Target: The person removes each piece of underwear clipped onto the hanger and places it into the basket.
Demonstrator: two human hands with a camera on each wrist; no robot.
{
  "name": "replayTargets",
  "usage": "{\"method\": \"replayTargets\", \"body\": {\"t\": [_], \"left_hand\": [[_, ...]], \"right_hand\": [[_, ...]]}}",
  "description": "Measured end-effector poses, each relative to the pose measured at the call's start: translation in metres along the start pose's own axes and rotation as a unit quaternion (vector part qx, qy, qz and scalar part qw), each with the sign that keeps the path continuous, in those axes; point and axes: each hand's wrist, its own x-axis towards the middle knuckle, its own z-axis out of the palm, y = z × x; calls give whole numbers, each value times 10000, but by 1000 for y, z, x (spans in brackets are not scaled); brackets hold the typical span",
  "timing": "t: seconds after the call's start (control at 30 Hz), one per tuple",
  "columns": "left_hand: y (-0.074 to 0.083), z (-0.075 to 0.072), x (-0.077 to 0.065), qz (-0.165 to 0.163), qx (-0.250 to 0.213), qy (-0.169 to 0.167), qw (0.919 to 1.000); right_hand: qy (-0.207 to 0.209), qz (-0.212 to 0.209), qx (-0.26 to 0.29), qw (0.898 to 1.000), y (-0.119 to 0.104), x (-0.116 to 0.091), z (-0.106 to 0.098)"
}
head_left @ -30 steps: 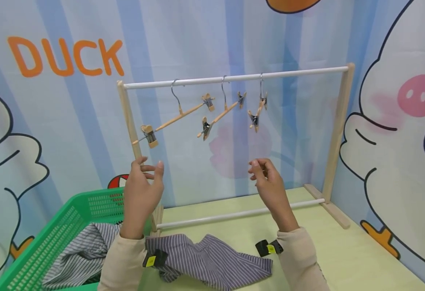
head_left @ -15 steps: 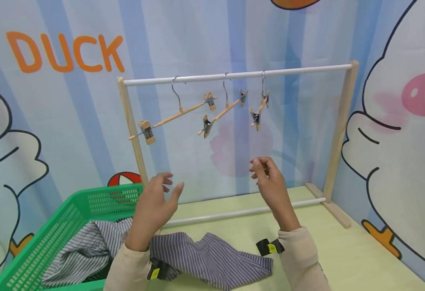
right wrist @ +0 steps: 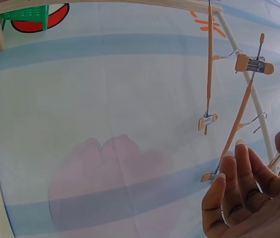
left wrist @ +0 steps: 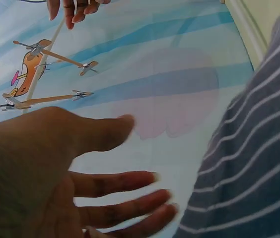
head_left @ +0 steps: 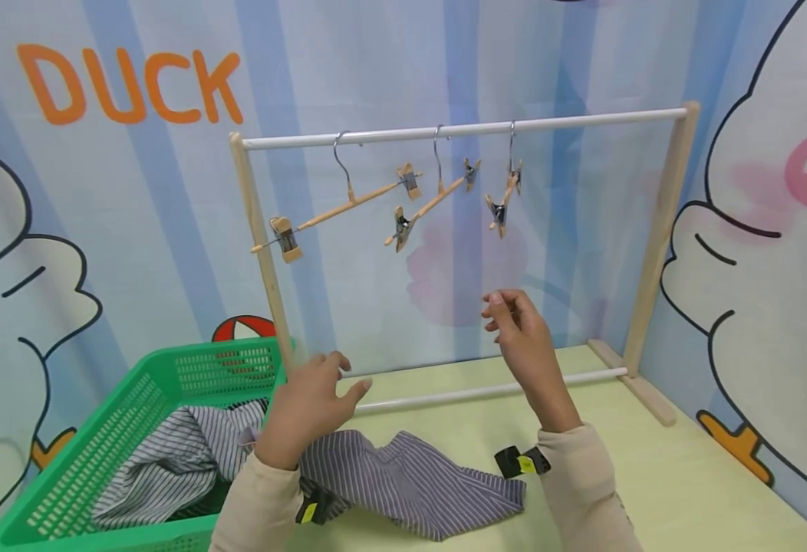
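My left hand (head_left: 314, 406) hovers over the near striped trousers' left end, fingers spread and holding nothing. In the left wrist view its thumb and fingers (left wrist: 125, 181) stand apart beside the grey striped cloth (left wrist: 254, 163). The dark striped garment (head_left: 417, 483), which looks like trousers, lies crumpled on the table. My right hand (head_left: 524, 337) hangs in the air below the hangers, fingers loosely bent with nothing between them. Three clip hangers hang from the rack's top bar: a left one (head_left: 348, 205), a middle one (head_left: 438, 201) and a right one (head_left: 503, 203).
A green basket (head_left: 86, 452) at the left holds another striped garment (head_left: 189, 452). The wooden rack (head_left: 659, 238) has a white top bar (head_left: 583, 122) and a white lower bar (head_left: 459, 394) near the pale table (head_left: 693, 491). A printed curtain covers the back.
My left hand has come down and to the right, from beside the rack's left post to above the striped trousers. The right hand has hardly moved. The head view has tilted slightly downward.
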Motion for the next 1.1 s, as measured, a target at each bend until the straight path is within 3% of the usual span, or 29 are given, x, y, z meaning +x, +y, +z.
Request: {"method": "replayTargets", "body": {"t": [0.13, 0.5, 0.67, 0.83, 1.1], "left_hand": [[2, 2, -2, -63, 227, -622, 9978], [5, 20, -6, -102, 711, -1631, 9840], [13, 33, -6, -136, 897, -1899, 9776], [23, 41, -8, -299, 981, -2382, 9658], [29, 59, -16, -340, 1321, -2628, 9551]], "right_hand": [[-25, 2, -55, 10000, -1, 0, 1], [-99, 90, -109, 9999, -2, 1, 4], [-76, 5, -185, 9998, -1, 3, 3], [-10, -63, -176, 9998, -3, 4, 2], [-95, -14, -251, 9996, 0, 1, 6]]}}
